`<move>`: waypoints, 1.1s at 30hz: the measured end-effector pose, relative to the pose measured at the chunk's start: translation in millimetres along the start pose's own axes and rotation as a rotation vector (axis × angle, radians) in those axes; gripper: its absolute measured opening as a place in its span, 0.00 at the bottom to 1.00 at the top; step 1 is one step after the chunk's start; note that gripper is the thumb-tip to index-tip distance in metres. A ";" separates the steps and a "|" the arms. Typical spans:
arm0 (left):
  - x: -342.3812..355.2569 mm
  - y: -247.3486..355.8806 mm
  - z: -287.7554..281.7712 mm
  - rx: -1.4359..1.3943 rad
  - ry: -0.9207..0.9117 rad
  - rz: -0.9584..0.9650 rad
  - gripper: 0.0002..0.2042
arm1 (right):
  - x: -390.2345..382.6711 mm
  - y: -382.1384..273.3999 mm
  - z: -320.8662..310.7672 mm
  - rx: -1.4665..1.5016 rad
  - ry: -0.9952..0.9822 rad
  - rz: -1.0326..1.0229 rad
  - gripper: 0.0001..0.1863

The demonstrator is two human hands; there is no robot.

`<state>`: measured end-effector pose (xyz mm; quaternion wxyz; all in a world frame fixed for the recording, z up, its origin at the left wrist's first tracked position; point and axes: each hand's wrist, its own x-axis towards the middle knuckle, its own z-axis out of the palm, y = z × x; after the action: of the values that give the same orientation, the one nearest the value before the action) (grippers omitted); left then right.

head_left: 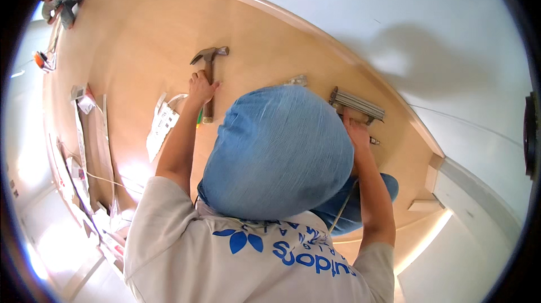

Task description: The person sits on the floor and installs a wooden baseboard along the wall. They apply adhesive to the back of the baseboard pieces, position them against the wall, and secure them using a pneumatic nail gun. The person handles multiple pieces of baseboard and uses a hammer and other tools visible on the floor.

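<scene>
Pale wood flooring (pixel 141 38) fills the view, bending up to meet a white wall (pixel 394 15) along a light baseboard (pixel 293 18). A person in a blue cap (pixel 279 153) and a beige shirt crouches over it, both arms stretched forward. The left hand (pixel 201 87) is clenched around the wooden handle of a claw hammer (pixel 209 63) — the steel head lies farther out on the floor, the handle's end shows below the fist. The right hand (pixel 356 131) grips the rear of a grey nail gun (pixel 356 104) that sits close to the baseboard; whether a finger presses anything cannot be told. Just beside the cap's top edge, a small metal piece (pixel 297 81) lies on the boards. Near the left forearm rests a crumpled white paper wrapper (pixel 162 125), and farther left — along the room's edge — lie flattened packaging and strips (pixel 84 151). In the far corner another person's legs (pixel 62 4) show.
</scene>
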<state>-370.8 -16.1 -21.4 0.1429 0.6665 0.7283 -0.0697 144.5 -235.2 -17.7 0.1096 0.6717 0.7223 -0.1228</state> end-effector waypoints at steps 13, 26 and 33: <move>85.5 257.3 -38.9 -0.582 -0.273 0.622 0.21 | -22.9 -16.7 -17.2 0.171 -0.073 0.070 0.31; 133.5 313.8 77.2 -1.047 -0.370 0.257 0.27 | -3.5 -15.3 -23.1 0.089 -0.305 0.004 0.36; 115.1 318.9 33.9 -0.900 -0.359 0.384 0.28 | -6.1 -11.4 -30.2 0.160 -0.178 -0.033 0.36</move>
<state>-59.1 116.0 -59.8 0.5481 0.6382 0.5150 0.1644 133.8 -231.9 13.2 0.1175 0.6527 0.7087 -0.2409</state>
